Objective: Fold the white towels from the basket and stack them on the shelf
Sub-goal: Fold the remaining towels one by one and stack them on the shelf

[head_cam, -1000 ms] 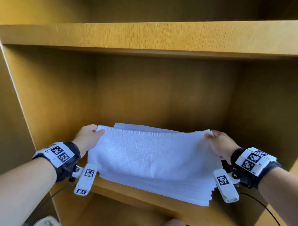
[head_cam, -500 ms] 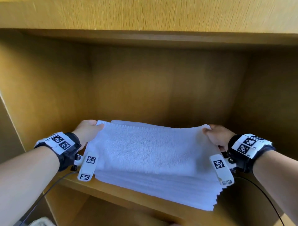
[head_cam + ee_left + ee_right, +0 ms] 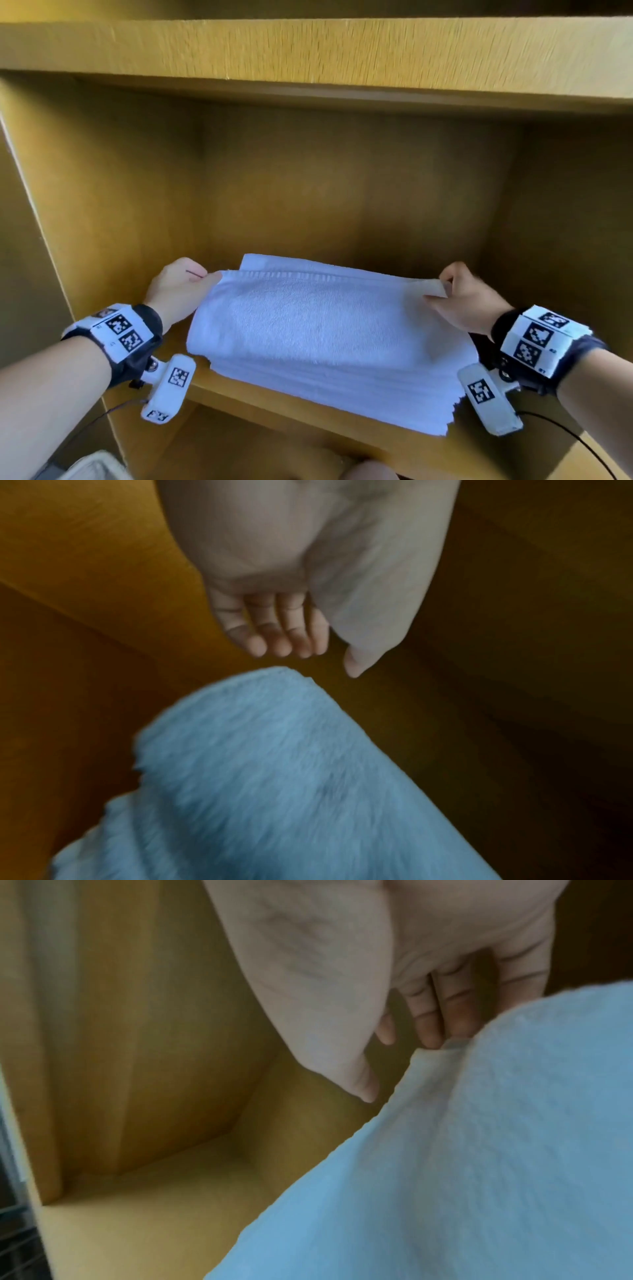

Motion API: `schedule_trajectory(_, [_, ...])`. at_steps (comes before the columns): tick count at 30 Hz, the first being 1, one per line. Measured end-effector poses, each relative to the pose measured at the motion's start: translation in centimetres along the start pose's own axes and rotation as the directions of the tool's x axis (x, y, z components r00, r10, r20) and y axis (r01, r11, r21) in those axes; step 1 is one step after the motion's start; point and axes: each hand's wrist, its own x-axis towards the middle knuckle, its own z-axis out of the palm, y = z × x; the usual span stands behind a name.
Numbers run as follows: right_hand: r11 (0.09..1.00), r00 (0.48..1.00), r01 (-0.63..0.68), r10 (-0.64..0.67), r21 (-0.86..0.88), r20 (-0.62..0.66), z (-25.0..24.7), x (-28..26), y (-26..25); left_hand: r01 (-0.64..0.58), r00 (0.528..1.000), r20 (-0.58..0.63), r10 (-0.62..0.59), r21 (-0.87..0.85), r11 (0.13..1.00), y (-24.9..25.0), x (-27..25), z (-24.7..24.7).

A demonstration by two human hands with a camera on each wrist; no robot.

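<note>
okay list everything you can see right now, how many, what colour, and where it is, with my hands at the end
top towel: one, white, folded, on the stack, its far corners at both hands
towel stack: count of towels not clear, white, on the shelf board, its right front corner hanging over the edge
shelf board: one, yellow-brown wood, under the stack
upper shelf board: one, yellow-brown wood, above the compartment
basket: one, pale, only a corner shows at the bottom left
wrist bands: two, black with white marker tags, one on each wrist
left hand: at the towel's far left corner; wrist view shows fingers relaxed, clear of the cloth
right hand: pinches the towel's far right corner
</note>
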Motion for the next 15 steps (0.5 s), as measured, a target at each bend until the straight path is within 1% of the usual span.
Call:
schedule_trajectory(2, [0.991, 0.996, 0.089, -0.091, -0.100, -0.020, 0.1, -1.5, -0.2, -0.134, 0.991, -0.028, 0.132, -0.061, 0.989, -0.5, -1.5, -0.2])
schedule_trajectory(4, [0.967, 0.979, 0.198, -0.202, -0.160, -0.013, 0.4, -3.1, -0.7, -0.261, 0.965, -0.001, 0.263, -0.097, 0.960, -0.7, -3.4, -0.1])
schedule_trajectory(5, [0.948, 0.962, 0.267, -0.273, -0.170, -0.012, 0.6, -4.0, -0.9, -0.335, 0.941, 0.018, 0.337, -0.075, 0.939, -0.9, -4.4, 0.1])
schedule_trajectory(7, [0.901, 0.912, 0.405, -0.410, -0.155, -0.006, 1.6, -5.9, -1.1, -0.471, 0.880, 0.072, 0.469, -0.002, 0.882, -1.2, -6.1, 0.7])
schedule_trajectory(9, [0.849, 0.862, 0.505, -0.506, -0.155, 0.036, 3.0, -7.7, -0.8, -0.552, 0.830, 0.142, 0.540, 0.060, 0.832, -1.5, -7.7, 1.3])
schedule_trajectory(10, [0.825, 0.844, 0.535, -0.533, -0.183, 0.062, 3.7, -8.3, -0.6, -0.586, 0.806, 0.166, 0.569, 0.088, 0.805, -1.7, -8.3, 1.6])
schedule_trajectory(12, [0.779, 0.824, 0.561, -0.558, -0.281, 0.095, 5.2, -9.0, 0.1, -0.644, 0.764, 0.199, 0.614, 0.164, 0.747, -2.2, -9.0, 2.4])
schedule_trajectory(14, [0.737, 0.824, 0.548, -0.557, -0.396, 0.104, 6.3, -9.4, 0.5, -0.671, 0.740, 0.207, 0.640, 0.292, 0.681, -2.7, -9.4, 3.2])
schedule_trajectory(15, [0.722, 0.827, 0.536, -0.553, -0.438, 0.101, 6.7, -9.7, 0.6, -0.670, 0.737, 0.206, 0.644, 0.354, 0.652, -2.9, -9.5, 3.6])
